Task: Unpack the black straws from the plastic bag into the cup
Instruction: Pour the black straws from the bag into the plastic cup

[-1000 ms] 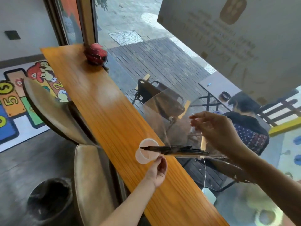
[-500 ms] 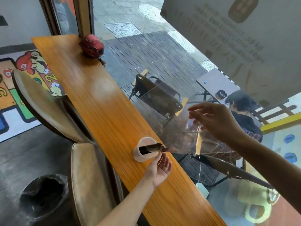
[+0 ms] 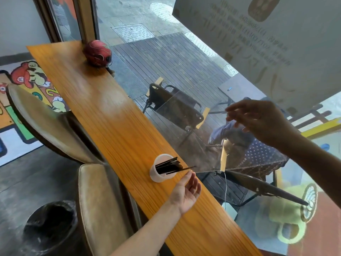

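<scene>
Black straws [image 3: 168, 167] sat bunched in the translucent cup [image 3: 158, 173] on the wooden bench [image 3: 110, 122], leaning right; one stuck out toward the bag mouth. Left hand [image 3: 187, 193] was released, palm up just beside the cup, touching nothing. Clear plastic bag [image 3: 186, 137] hung tilted, looked near empty. Right hand [image 3: 262, 122] pinched its upper corner. Risk: the light cup could tip under that lean, or the bag could snag the stray straw and drag it out.

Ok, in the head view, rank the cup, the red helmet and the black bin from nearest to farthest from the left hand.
1. Cup, on the counter just beyond the left hand.
2. Black bin, on the floor, far left.
3. Red helmet, at the counter's far end.
</scene>
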